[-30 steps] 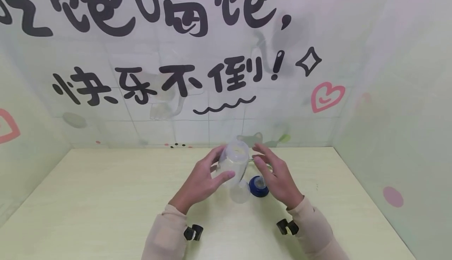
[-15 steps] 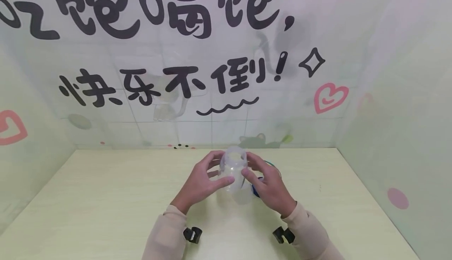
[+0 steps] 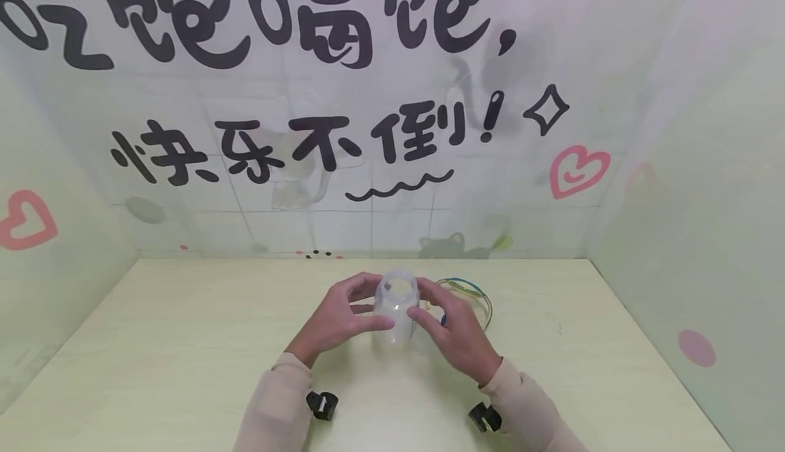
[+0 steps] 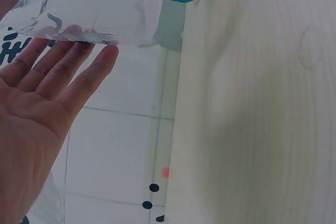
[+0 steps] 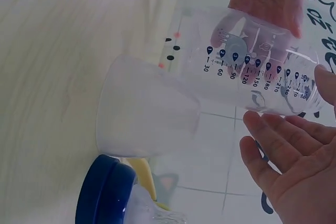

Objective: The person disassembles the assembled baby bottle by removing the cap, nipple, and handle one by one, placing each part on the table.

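Observation:
A clear baby bottle stands between both hands in the head view, its open mouth facing up. My left hand holds it from the left, thumb across the front and fingers behind. From the right, my right hand grips the same bottle with thumb and fingers. Dark measuring marks run along the bottle wall in the right wrist view. Below the bottle there, a frosted dome cover stands on the table beside a blue collar with a clear nipple. In the head view my right hand mostly hides the collar.
A thin blue, yellow and green loop lies behind my right hand on the pale wooden table. Printed wall panels close off the back and both sides.
My right hand has come in from beside the bottle and now grips it too. The bottle has moved down and slightly left in the head view, both hands with it.

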Available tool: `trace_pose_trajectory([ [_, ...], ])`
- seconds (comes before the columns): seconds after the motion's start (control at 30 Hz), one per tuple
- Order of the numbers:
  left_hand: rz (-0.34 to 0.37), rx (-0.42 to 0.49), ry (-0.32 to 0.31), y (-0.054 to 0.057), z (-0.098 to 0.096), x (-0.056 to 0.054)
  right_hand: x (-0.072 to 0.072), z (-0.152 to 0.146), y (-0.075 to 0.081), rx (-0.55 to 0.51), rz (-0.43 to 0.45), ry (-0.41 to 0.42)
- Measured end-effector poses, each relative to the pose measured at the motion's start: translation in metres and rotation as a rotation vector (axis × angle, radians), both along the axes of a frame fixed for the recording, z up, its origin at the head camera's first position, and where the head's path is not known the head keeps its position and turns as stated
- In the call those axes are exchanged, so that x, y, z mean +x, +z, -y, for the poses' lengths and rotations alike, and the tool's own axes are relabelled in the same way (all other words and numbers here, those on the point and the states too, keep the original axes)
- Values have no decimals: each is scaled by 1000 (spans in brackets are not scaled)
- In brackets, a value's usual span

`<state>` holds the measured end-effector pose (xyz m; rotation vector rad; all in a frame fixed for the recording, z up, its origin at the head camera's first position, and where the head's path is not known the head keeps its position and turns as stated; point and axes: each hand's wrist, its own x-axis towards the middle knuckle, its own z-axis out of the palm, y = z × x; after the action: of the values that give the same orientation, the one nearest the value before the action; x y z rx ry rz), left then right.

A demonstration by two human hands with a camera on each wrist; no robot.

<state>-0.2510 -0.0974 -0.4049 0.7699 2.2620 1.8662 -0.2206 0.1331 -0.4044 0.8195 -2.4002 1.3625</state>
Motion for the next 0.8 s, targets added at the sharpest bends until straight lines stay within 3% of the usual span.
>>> trace_pose_trajectory([
  [0.3,36,-39,-28,-8,8,-1,1,4,-8,53,22,-11],
  [0.8,66,-81,-12,-16,15,-3,2,11,-13,121,40,-29],
])
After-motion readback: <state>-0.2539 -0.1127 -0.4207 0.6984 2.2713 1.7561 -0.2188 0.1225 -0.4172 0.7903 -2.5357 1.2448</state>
